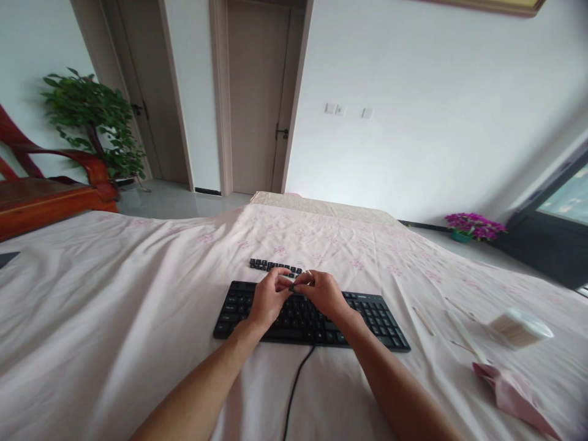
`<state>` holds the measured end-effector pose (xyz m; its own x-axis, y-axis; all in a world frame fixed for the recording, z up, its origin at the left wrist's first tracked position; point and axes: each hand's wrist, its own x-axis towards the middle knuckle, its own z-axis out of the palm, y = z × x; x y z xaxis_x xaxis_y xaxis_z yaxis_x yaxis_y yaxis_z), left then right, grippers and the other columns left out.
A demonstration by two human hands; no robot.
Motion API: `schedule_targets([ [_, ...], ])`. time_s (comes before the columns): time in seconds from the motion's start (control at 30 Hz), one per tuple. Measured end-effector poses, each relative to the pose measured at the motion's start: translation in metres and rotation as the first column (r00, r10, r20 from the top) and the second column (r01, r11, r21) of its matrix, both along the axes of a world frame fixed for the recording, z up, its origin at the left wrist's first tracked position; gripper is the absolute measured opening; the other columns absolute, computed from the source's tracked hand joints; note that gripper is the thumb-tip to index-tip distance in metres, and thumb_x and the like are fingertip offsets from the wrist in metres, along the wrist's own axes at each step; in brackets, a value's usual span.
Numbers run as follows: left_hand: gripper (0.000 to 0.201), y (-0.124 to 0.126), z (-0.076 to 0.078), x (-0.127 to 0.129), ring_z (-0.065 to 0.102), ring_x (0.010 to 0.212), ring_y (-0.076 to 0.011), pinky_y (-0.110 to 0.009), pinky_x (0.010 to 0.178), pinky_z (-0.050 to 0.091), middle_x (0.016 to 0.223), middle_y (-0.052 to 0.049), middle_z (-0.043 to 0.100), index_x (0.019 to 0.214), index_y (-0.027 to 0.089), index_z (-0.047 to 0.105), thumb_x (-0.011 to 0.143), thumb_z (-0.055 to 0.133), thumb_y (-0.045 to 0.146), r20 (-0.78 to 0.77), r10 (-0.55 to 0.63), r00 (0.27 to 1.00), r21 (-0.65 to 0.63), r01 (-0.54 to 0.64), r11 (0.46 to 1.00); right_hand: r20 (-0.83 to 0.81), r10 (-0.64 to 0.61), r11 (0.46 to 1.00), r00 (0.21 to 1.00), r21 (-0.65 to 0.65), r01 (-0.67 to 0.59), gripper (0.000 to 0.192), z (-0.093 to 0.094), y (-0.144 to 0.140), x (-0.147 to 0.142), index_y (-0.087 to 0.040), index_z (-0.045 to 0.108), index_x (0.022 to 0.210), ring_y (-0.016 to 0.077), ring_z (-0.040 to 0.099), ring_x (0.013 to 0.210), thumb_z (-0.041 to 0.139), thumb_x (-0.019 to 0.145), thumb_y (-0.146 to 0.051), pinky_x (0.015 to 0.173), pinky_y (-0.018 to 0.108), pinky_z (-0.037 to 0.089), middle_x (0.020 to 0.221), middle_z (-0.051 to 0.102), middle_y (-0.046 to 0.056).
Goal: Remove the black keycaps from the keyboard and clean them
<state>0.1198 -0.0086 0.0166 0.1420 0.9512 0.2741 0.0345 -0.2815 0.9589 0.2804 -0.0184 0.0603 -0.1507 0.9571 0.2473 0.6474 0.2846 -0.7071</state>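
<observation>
A black wired keyboard point(376, 318) lies on a pink sheet, its cable point(294, 392) running toward me. Both my hands meet over its top edge. My left hand point(266, 298) has its fingers curled, pinching something small and dark, seemingly a keycap, at the fingertips. My right hand point(321, 292) grips a thin wire tool whose tip sticks up near the keycaps. A row of loose black keycaps point(271, 266) lies just beyond the keyboard. What sits between the fingertips is too small to tell for sure.
Thin sticks point(422, 320) and a tipped tub of cotton swabs point(519, 327) lie at the right, with a pink cloth point(514, 395) nearer me. A red wooden bench point(46, 196), a potted plant point(96, 122), doors and purple flowers point(471, 225) stand beyond the sheet.
</observation>
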Motion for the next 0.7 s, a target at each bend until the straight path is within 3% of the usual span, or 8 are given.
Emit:
schedule_targets([
  [0.17,0.040,-0.002,0.001,-0.001,0.066,0.076,-0.0147,-0.026,0.073,0.050,0.081,-0.001,0.069,0.112,0.020,0.054,0.074,0.065,0.021,-0.080,0.024,0.996,0.029,-0.022,0.999,-0.017,0.031,0.999,0.999,-0.025,-0.031,0.012,-0.001,0.001,0.000,-0.019,0.068,0.079,0.0143,0.060,0.068,0.066,0.072,-0.028,0.062,0.024,0.041,0.073,0.069,-0.001],
  [0.27,0.039,-0.004,0.005,-0.001,0.066,0.076,-0.0134,-0.026,0.075,0.050,0.081,0.001,0.068,0.111,0.021,0.056,0.073,0.061,0.014,-0.147,0.042,0.988,0.053,-0.035,0.998,0.003,-0.019,0.999,1.000,-0.042,0.019,0.014,0.002,0.013,0.011,-0.019,0.068,0.081,0.0133,0.059,0.063,0.064,0.073,-0.029,0.059,0.023,0.040,0.069,0.068,-0.001],
  [0.43,0.035,-0.005,0.009,0.001,0.065,0.075,-0.0126,-0.025,0.077,0.050,0.084,0.001,0.069,0.105,0.022,0.061,0.073,0.056,0.010,-0.269,0.055,0.961,0.085,-0.033,0.996,0.295,-0.226,0.967,0.928,-0.043,0.249,0.014,0.012,0.050,0.037,-0.021,0.071,0.081,0.0140,0.060,0.064,0.064,0.073,-0.030,0.056,0.023,0.038,0.068,0.067,0.001],
  [0.7,0.030,-0.007,0.010,0.002,0.065,0.075,-0.0131,-0.024,0.075,0.050,0.084,0.000,0.070,0.099,0.021,0.065,0.074,0.054,0.009,-0.341,0.058,0.938,0.110,-0.022,0.994,0.431,-0.217,0.954,0.876,-0.096,0.283,0.011,-0.006,0.082,0.039,-0.022,0.074,0.077,0.0188,0.063,0.076,0.068,0.068,-0.023,0.059,0.024,0.038,0.073,0.069,0.003],
])
